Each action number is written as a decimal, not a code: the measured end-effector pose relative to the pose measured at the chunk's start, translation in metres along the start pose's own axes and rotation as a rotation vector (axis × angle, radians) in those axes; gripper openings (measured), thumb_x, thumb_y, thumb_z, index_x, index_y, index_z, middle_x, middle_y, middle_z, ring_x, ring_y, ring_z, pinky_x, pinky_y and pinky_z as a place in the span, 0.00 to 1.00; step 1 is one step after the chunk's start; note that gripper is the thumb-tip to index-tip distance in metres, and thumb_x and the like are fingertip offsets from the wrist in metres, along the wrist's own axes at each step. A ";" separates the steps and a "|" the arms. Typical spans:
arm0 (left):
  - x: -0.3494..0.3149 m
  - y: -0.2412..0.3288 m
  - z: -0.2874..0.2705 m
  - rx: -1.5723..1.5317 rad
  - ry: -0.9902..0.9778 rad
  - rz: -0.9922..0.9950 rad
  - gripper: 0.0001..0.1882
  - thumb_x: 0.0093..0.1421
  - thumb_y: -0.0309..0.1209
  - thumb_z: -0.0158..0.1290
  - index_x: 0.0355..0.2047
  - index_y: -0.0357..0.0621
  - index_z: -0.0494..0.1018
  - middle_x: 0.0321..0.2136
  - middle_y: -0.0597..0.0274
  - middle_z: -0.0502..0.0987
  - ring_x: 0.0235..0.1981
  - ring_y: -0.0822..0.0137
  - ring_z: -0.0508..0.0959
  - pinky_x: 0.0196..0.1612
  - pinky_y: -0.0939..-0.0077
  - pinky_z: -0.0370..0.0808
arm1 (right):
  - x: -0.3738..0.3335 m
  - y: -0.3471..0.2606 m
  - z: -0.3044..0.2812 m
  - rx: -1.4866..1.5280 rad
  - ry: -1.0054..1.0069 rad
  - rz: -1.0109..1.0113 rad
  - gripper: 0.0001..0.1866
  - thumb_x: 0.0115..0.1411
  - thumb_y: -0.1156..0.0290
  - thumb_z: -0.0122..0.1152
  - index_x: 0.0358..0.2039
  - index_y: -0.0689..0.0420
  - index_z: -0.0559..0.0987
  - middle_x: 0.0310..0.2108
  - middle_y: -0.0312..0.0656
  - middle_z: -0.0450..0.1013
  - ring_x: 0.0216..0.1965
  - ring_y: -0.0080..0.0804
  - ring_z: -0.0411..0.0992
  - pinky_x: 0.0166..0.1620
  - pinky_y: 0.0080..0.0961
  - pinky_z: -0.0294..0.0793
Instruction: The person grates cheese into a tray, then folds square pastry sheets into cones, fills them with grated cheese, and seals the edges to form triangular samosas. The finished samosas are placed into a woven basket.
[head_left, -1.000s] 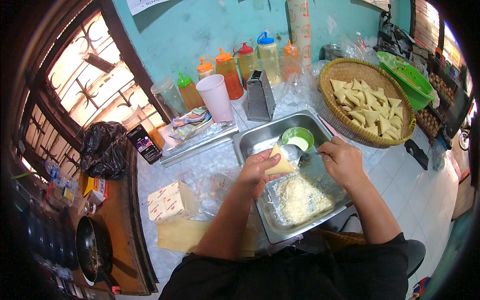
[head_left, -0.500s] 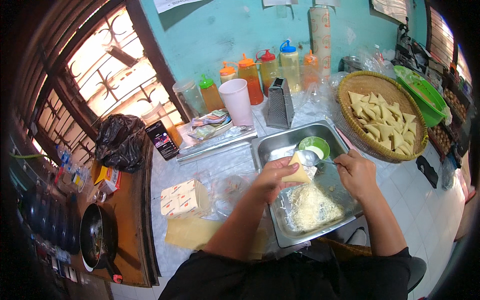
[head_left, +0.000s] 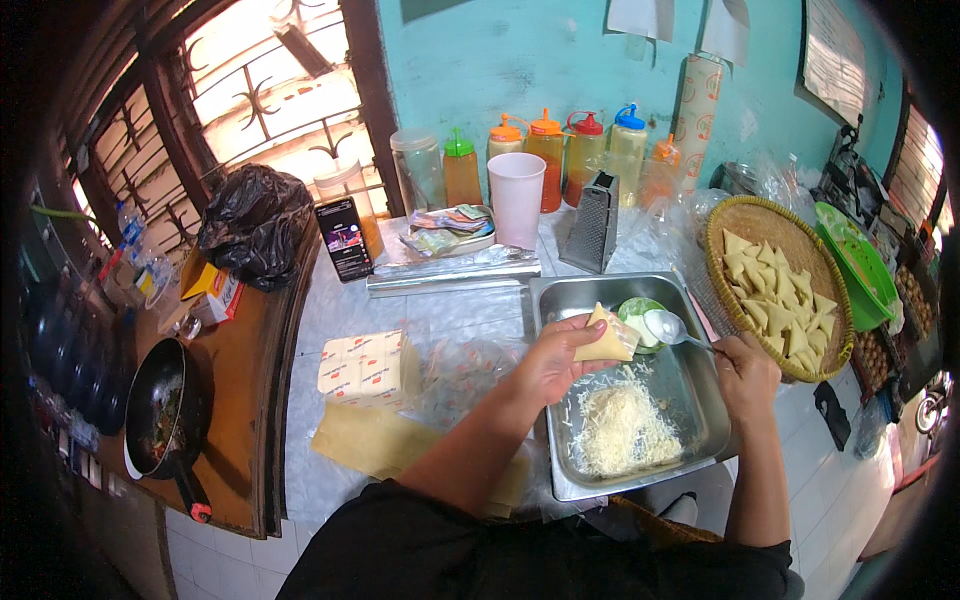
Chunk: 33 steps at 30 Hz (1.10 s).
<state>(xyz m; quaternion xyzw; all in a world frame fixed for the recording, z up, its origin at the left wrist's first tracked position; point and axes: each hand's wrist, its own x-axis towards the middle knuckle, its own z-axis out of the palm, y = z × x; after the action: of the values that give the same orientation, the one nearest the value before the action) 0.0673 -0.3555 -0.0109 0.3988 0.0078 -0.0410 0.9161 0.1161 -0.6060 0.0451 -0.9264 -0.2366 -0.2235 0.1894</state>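
Note:
A folded, pale yellow pastry wrapper is held in my left hand, its fingers closed around the lower side. My right hand grips the handle of a metal spoon. The spoon's bowl carries something white and sits over the rim area of a small green bowl of white cream. Both hands are above a steel tray, which holds the green bowl and a heap of grated cheese. To my left lie flat wrapper sheets beside a paper-wrapped block.
A round woven basket of folded triangular pastries stands at the right, near a green basin. Behind the tray are a box grater, a pink cup and several sauce bottles. A phone leans upright; a frying pan is far left.
The spoon has moved from beside the wrapper to over the green bowl. My left hand has turned the wrapper slightly. The whole view has shifted.

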 end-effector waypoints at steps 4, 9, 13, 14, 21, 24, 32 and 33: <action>0.000 0.000 0.004 0.055 0.033 -0.017 0.20 0.60 0.32 0.51 0.49 0.33 0.66 0.42 0.53 0.74 0.43 0.61 0.76 0.48 0.69 0.74 | -0.004 -0.004 0.002 0.039 -0.098 -0.020 0.07 0.48 0.71 0.56 0.29 0.54 0.79 0.26 0.41 0.70 0.31 0.41 0.71 0.34 0.33 0.69; 0.000 0.001 0.003 0.071 0.005 -0.028 0.20 0.60 0.32 0.51 0.49 0.34 0.66 0.42 0.55 0.74 0.41 0.64 0.77 0.44 0.72 0.76 | 0.000 -0.009 0.006 0.100 -0.028 0.032 0.07 0.49 0.69 0.56 0.29 0.52 0.80 0.27 0.43 0.70 0.32 0.45 0.72 0.36 0.36 0.70; 0.000 0.002 -0.002 0.025 0.045 -0.018 0.19 0.61 0.32 0.50 0.51 0.37 0.66 0.44 0.55 0.73 0.45 0.61 0.75 0.50 0.68 0.73 | -0.002 -0.014 0.011 0.100 -0.064 0.009 0.07 0.48 0.69 0.56 0.29 0.53 0.80 0.27 0.44 0.70 0.32 0.45 0.72 0.37 0.36 0.69; 0.005 -0.003 0.000 -0.006 0.036 -0.013 0.19 0.61 0.32 0.49 0.51 0.38 0.66 0.44 0.55 0.73 0.46 0.62 0.74 0.49 0.68 0.73 | -0.004 -0.013 0.013 0.080 -0.078 -0.005 0.07 0.48 0.70 0.56 0.29 0.54 0.80 0.27 0.44 0.71 0.32 0.45 0.72 0.37 0.36 0.69; 0.002 -0.001 0.001 -0.002 0.047 -0.015 0.19 0.62 0.33 0.49 0.52 0.40 0.66 0.45 0.58 0.72 0.45 0.65 0.74 0.49 0.69 0.72 | -0.001 0.002 0.006 0.107 -0.022 0.063 0.07 0.46 0.71 0.55 0.27 0.56 0.78 0.26 0.45 0.70 0.31 0.44 0.71 0.37 0.34 0.68; 0.001 0.001 0.002 0.016 0.043 -0.015 0.19 0.61 0.34 0.49 0.51 0.40 0.66 0.45 0.58 0.73 0.45 0.66 0.74 0.49 0.69 0.72 | -0.003 -0.008 0.008 0.114 -0.070 0.034 0.07 0.46 0.72 0.54 0.27 0.58 0.76 0.26 0.45 0.69 0.32 0.44 0.71 0.37 0.32 0.68; 0.002 -0.002 0.002 0.003 0.012 -0.009 0.19 0.61 0.33 0.49 0.51 0.40 0.66 0.45 0.59 0.73 0.46 0.66 0.74 0.49 0.69 0.72 | 0.015 0.017 0.022 -0.121 -0.022 0.075 0.12 0.47 0.74 0.52 0.33 0.54 0.79 0.31 0.47 0.73 0.36 0.49 0.72 0.42 0.37 0.70; 0.002 -0.001 0.002 0.011 0.003 -0.013 0.19 0.61 0.33 0.49 0.51 0.39 0.66 0.45 0.59 0.73 0.46 0.66 0.74 0.49 0.69 0.72 | 0.020 0.017 0.025 -0.144 -0.055 0.104 0.13 0.47 0.74 0.52 0.35 0.54 0.79 0.32 0.47 0.73 0.36 0.49 0.72 0.42 0.37 0.70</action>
<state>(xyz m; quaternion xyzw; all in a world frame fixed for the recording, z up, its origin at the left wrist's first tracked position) 0.0692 -0.3582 -0.0101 0.4038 0.0115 -0.0462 0.9136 0.1486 -0.6012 0.0299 -0.9545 -0.1764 -0.2043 0.1270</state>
